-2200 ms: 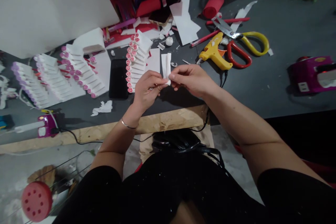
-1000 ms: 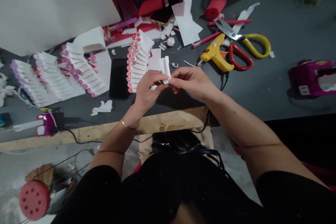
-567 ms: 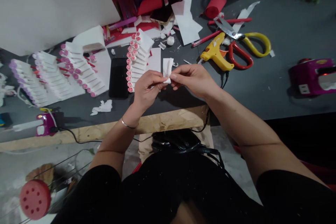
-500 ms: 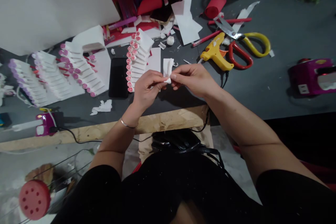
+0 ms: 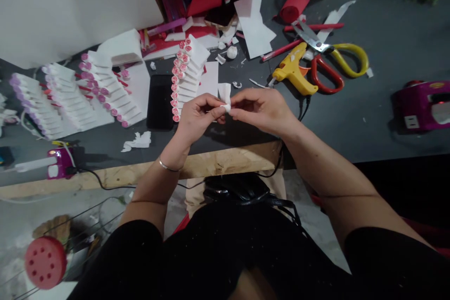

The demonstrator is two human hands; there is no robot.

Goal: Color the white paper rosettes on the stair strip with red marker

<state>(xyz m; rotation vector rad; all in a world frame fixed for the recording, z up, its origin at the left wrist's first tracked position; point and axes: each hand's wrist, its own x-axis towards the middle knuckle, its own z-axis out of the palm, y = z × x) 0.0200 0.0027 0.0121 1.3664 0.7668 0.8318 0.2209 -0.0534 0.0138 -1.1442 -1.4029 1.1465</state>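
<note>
Between my two hands, over the front of the dark table, is a white paper strip with its lower end rolled or folded. My left hand pinches the rolled end between thumb and forefinger. From the other side, my right hand grips the same strip with thumb and fingertips. The strip's free end sticks up away from me. Just left of my hands lies a row of small pink-and-white paper flowers with white stems. A black phone lies beside that row.
Right of my hands lie a yellow glue gun, scissors with red and yellow handles, and a red roll. Purple and pink flower rows lie at left. A purple device stands at far right. The table's wooden edge runs before me.
The strip's upright part looks shorter and its rolled end has turned between my fingers. My right hand's fingers have shifted their grip. The view has moved slightly.
</note>
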